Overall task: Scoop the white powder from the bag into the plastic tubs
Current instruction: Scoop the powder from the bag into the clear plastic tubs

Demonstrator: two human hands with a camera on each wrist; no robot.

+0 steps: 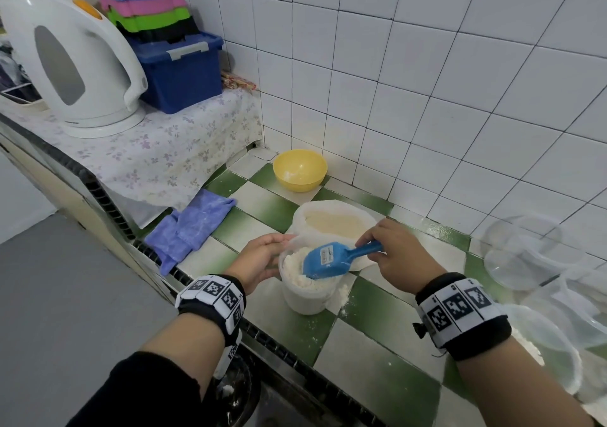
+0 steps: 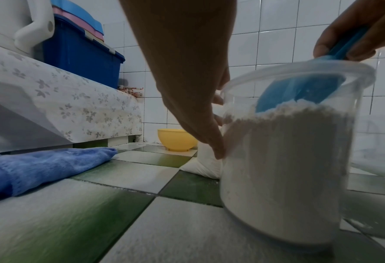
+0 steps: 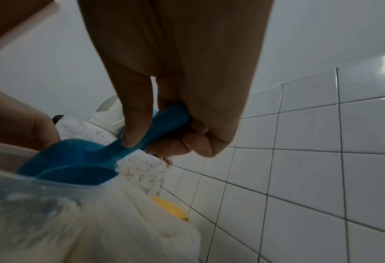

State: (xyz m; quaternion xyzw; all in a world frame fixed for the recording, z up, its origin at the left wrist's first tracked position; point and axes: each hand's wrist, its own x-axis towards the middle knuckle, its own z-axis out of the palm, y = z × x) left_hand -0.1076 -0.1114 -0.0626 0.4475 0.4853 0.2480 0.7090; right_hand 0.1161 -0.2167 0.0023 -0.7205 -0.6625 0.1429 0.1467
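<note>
1. Green and white checked tiles make up the counter [image 1: 387, 354], which is backed by a white tiled wall [image 1: 460, 81] and dusted with spilled powder around the tub.
2. At the middle of the head view, a clear plastic tub [image 1: 307, 290] is stood upright on the counter, filled almost to its rim with white powder [image 1: 300, 270].
3. The tub's side at nine o'clock is touched by the left hand [image 1: 259, 259]; the fingers [image 2: 217, 149] are seen laid against its wall, only loosely bent.
4. A blue scoop [image 1: 331, 259] is held by its handle in the right hand [image 1: 399, 255], the thumb [image 3: 137, 128] and curled fingers being clamped around it.
5. The scoop's bowl is turned face down over the tub, its front edge sunk into the powder.
6. The open bag [image 1: 335, 221] of powder is found touching the tub at twelve o'clock.
7. A yellow bowl [image 1: 300, 170] is placed further off at twelve o'clock, in the corner.
8. A blue cloth [image 1: 190, 226] is laid at ten o'clock, at the counter's edge.
9. Empty clear tubs [image 1: 538, 262] are grouped at three o'clock.
10. A white kettle [image 1: 72, 58] and a dark blue box [image 1: 180, 75] are set on a raised, flower-patterned shelf [image 1: 157, 150] at eleven o'clock.
</note>
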